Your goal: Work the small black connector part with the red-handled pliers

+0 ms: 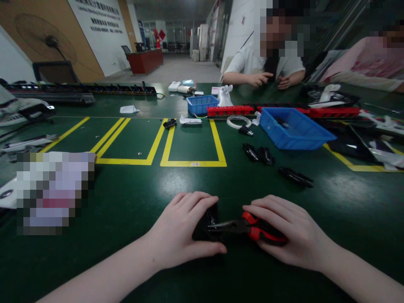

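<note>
Needle-nose pliers (235, 227) with red and black handles lie in my right hand (290, 231), whose fingers wrap round the handles. Their tips point left and meet a small black part (211, 214) by my left hand (186, 227). My left hand curls round that black part, fingers on its far side and thumb stretched out on the near side. The part is dark against the green table (139, 261), and its lower portion is hard to make out.
Black pieces (295, 176) lie beyond my right hand, near a large blue bin (293, 128). A smaller blue bin (202, 104), red strips (230, 110) and a white tape roll (239, 122) are farther back. A person (265, 69) sits across the table. A blurred package (59, 185) is at left.
</note>
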`<state>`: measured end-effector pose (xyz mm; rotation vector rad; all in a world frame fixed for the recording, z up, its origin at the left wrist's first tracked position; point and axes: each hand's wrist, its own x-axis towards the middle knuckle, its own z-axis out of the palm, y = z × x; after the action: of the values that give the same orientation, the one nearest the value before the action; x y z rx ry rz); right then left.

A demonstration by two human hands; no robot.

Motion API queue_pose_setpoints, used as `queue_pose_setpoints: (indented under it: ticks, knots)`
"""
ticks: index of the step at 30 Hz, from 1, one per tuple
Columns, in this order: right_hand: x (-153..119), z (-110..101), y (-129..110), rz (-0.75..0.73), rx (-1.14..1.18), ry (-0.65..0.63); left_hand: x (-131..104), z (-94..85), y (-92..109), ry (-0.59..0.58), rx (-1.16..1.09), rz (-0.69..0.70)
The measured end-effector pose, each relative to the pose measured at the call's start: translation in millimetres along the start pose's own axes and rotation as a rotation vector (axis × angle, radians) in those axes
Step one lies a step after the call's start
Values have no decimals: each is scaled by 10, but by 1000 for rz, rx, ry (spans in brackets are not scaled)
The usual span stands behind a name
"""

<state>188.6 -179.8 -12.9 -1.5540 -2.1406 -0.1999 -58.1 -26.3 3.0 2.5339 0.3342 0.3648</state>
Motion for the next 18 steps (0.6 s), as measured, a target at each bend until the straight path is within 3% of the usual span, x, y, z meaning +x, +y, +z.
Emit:
queue_pose_setpoints:
  ticks: [18]
  knots:
    - [5, -8, -39, -30, -54, 45, 7, -21, -5, 3, -86, -24]
